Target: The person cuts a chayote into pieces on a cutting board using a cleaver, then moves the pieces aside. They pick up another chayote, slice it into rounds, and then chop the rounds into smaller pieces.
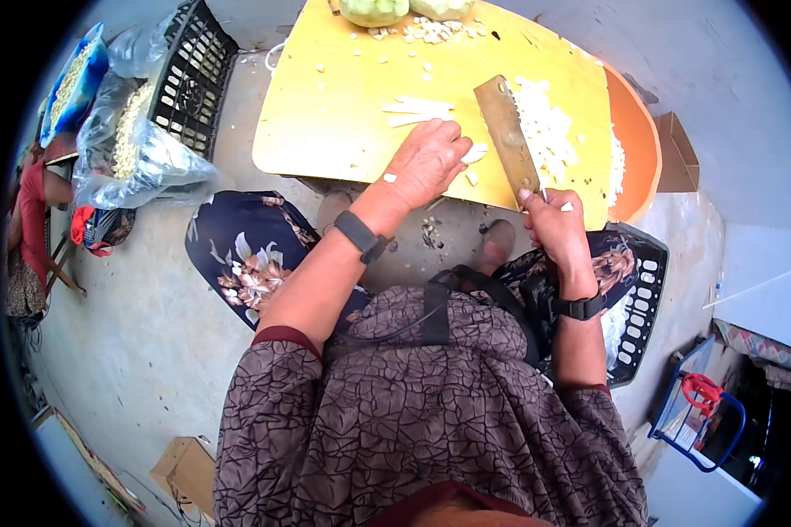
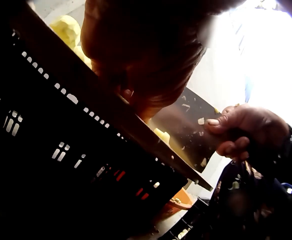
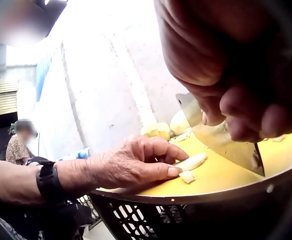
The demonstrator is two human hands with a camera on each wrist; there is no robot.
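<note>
My right hand [image 1: 558, 228] grips the handle of a cleaver [image 1: 506, 127], whose broad blade stands over the yellow board [image 1: 325, 123], beside a heap of pale diced vegetable [image 1: 547, 136]. Close to its left, my left hand [image 1: 426, 162] has its fingers curled over pale vegetable strips [image 3: 193, 162], thumb and fingertips at their near end. A small cut piece [image 3: 187, 176] lies by the thumb. More strips [image 1: 417, 107] lie just beyond the knuckles. In the left wrist view the left hand is dark and its fingertips are mostly hidden.
Peeled pale-green vegetables [image 1: 373, 9] and scattered chunks sit at the board's far edge. An orange basin [image 1: 642, 140] with diced bits adjoins the right side. A black crate [image 1: 198, 83] and plastic bags of pale pieces [image 1: 132, 132] stand left. Another person [image 3: 23, 145] sits in the background.
</note>
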